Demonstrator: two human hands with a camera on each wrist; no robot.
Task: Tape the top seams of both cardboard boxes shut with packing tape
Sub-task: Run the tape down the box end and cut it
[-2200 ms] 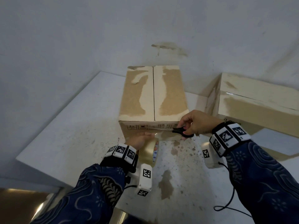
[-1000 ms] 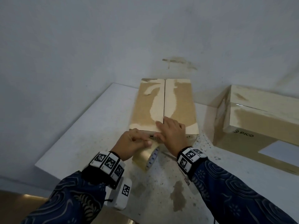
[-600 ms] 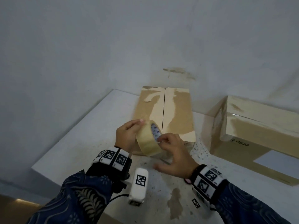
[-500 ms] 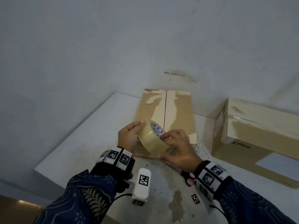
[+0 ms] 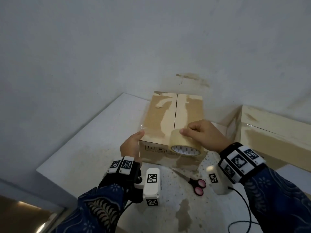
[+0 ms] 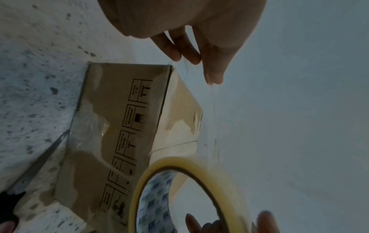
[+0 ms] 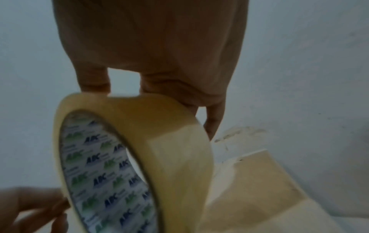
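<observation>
Both grips busy: right hand (image 5: pixel 204 136) round tape roll (image 5: pixel 185 144), core nearward; left hand (image 5: pixel 130 146) pinching tape end.

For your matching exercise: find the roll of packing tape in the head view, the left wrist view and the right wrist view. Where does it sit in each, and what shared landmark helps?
Head: the tape roll sits lower centre-right, held by the right hand.
Left wrist: tape roll at the bottom centre-right.
Right wrist: tape roll fills the lower left.
Shared landmark: the cardboard box behind the roll.
</observation>
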